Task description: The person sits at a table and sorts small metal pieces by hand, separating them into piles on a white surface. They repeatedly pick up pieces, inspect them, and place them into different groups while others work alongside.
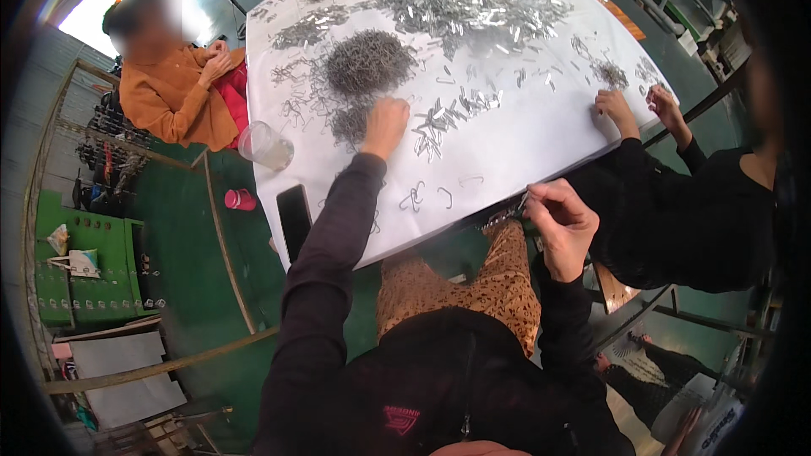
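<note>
While the left hand (389, 127) reaches across the white tabletop (524, 135) to the edge of a small heap of bent wire pieces (345, 128), the right hand (564, 224) is raised at the near edge, close to the wearer's body. The left grip faces down with its fingertips hidden, so I cannot tell whether it is closed on a wire. The right grip is narrow, thumb and forefinger pinched together on a small shiny metal piece (522, 204), whose exact shape is too small to make out.

Just beyond the left hand stands a larger, dense mound of dark wire pieces (369, 62). To its right lie scattered flat metal clips (448, 121), and a broad spread of similar silvery parts (465, 4) covers the far side. A few loose wire hooks (412, 198) lie apart near the front edge.

At the left edge, a clear plastic cup (265, 149) is near a black smartphone (294, 221). A co-worker in an orange jacket (169, 97) sits at the left; a co-worker in black (693, 211), at the right, has both hands near another small heap of wire parts (610, 76).
</note>
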`<state>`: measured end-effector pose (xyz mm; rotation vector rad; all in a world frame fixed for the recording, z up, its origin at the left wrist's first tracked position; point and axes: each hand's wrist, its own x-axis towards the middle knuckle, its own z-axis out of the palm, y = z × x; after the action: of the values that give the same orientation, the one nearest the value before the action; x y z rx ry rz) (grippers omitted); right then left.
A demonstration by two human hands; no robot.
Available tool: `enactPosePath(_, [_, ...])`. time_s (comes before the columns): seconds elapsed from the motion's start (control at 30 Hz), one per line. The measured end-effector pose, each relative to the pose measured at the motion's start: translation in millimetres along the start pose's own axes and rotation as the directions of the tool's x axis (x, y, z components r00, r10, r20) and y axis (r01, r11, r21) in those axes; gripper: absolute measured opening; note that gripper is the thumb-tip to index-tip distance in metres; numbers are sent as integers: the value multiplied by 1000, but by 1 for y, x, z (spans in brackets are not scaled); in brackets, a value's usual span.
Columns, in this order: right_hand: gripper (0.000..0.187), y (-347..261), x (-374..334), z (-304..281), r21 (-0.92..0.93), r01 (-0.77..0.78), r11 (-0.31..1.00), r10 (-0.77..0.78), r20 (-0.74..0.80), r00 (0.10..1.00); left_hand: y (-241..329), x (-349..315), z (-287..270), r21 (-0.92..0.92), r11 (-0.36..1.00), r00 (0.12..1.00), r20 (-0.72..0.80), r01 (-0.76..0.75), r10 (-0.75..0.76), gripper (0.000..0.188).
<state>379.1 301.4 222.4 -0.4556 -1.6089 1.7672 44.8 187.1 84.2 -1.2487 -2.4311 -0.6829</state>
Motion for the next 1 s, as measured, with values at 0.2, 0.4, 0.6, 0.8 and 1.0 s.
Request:
enactPosePath(0.2, [13,1,2,3,45,-18,999,18,6,1000,56,-4,-37,-388,918,980,-141,77,-142,15])
enactPosePath(0.4, [15,14,-1,-4,-97,0,995,-2,-16,1000,125,-21,-60,-702,699,979,-18,132,-203,14])
enactPosePath(0.6, [27,13,3,1,20,-44,999,44,-34,998,196,-39,-132,-868,465,984,155,175,-82,11])
enactPosePath(0.8, [21,15,4,7,111,-13,994,21,-71,997,211,-36,-135,-859,508,996,-24,-67,91,10])
enactPosePath(1.0, [22,16,9,9,113,43,993,-36,-64,997,215,-35,-129,-826,555,995,-85,-94,42,11])
